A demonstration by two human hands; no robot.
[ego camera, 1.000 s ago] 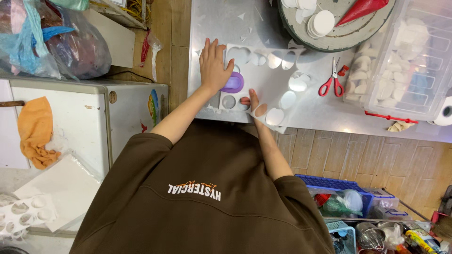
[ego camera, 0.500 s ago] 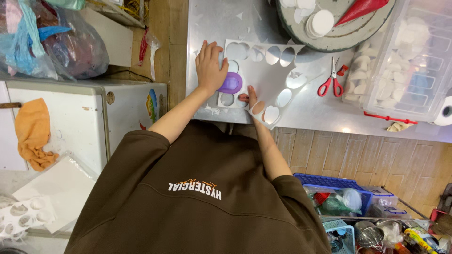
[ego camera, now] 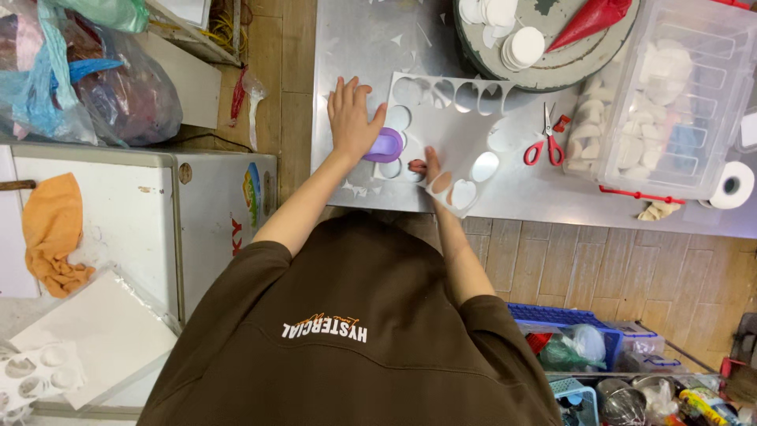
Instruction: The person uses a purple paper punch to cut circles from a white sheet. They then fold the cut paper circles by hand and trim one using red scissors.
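Sliding toward the bench (ego camera: 371, 31) edge, the punched white sheet (ego camera: 461, 130) (thin, floppy, best gripped at its rim) is lying under the spread left hand (ego camera: 352, 118) pressing the purple punch (ego camera: 385, 145), while the right hand (ego camera: 432, 167) is pinching its near edge.

A punched sheet (ego camera: 461, 130) lay on the counter (ego camera: 355, 39), with a punch (ego camera: 385, 145) at its left edge. Scissors (ego camera: 544, 143) lay right of the sheet, and a bin (ego camera: 678, 95) stood further right.
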